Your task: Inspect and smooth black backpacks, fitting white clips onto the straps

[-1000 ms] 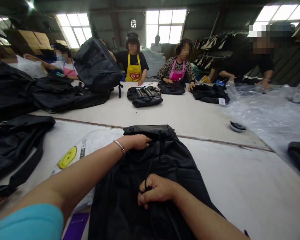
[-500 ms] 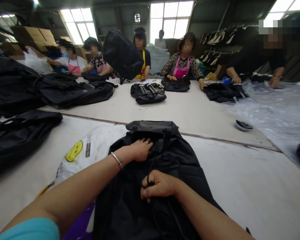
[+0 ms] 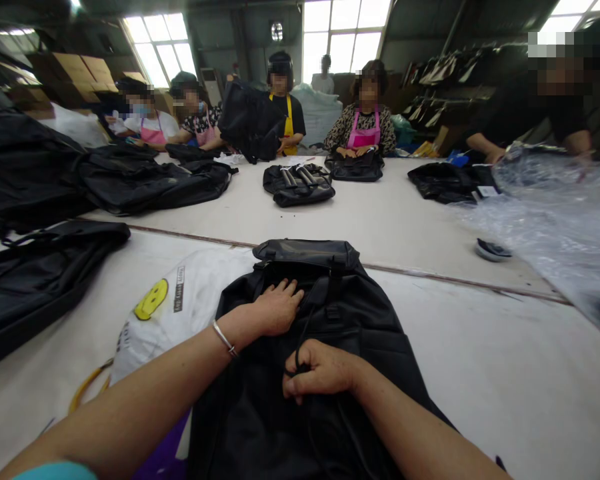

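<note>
A black backpack [image 3: 370,340] lies in front of me on the white table, its top flap [image 3: 307,252] folded away from me. On its upper part rests my left hand [image 3: 279,308], palm down with the fingers spread, a silver bangle at the wrist. Just below and to the right, my right hand [image 3: 316,370] is closed around a thin black drawstring cord [image 3: 303,339] that runs up towards the bag's mouth. The cord's lower end trails down over the bag's front.
Left of the backpack is a white plastic bag [image 3: 200,287] with a yellow smiley. More black bags [image 3: 150,180] lie to the left, and one with wrapped handles [image 3: 300,185] opposite. Clear plastic film [image 3: 575,207] covers the right. Several co-workers [image 3: 365,127] stand across the table.
My left hand has slid slightly towards me and left; my right hand keeps the cord. Across the table, a co-worker has lowered a black bag, and the person at right has lifted clear film.
</note>
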Demonstrator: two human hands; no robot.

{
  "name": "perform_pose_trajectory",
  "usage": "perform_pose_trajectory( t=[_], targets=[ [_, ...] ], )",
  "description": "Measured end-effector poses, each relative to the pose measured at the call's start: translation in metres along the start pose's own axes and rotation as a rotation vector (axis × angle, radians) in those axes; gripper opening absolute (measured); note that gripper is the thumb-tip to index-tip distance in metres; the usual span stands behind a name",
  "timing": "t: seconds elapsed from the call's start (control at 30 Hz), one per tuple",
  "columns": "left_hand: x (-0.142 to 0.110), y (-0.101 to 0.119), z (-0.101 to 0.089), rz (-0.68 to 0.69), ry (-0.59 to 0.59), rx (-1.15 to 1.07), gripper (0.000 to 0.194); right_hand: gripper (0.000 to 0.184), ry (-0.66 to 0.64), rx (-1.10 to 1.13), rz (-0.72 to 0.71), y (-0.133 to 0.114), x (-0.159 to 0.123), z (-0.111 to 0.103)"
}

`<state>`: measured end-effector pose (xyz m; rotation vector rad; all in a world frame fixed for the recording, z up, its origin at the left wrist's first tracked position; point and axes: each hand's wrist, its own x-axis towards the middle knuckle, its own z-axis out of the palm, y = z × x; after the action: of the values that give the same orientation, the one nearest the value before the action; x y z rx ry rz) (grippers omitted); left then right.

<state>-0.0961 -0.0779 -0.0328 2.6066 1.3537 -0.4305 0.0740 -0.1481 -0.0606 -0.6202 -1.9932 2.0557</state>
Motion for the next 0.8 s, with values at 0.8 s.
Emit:
perform_pose_trajectory(
  t=[0.8],
  targets=[
    [-0.075, 0.045, -0.009, 0.107, 0.364, 0.071, 0.014, 0.020, -0.102, -0.556, 0.030, -0.046, -0.023, 0.023]
  ],
)
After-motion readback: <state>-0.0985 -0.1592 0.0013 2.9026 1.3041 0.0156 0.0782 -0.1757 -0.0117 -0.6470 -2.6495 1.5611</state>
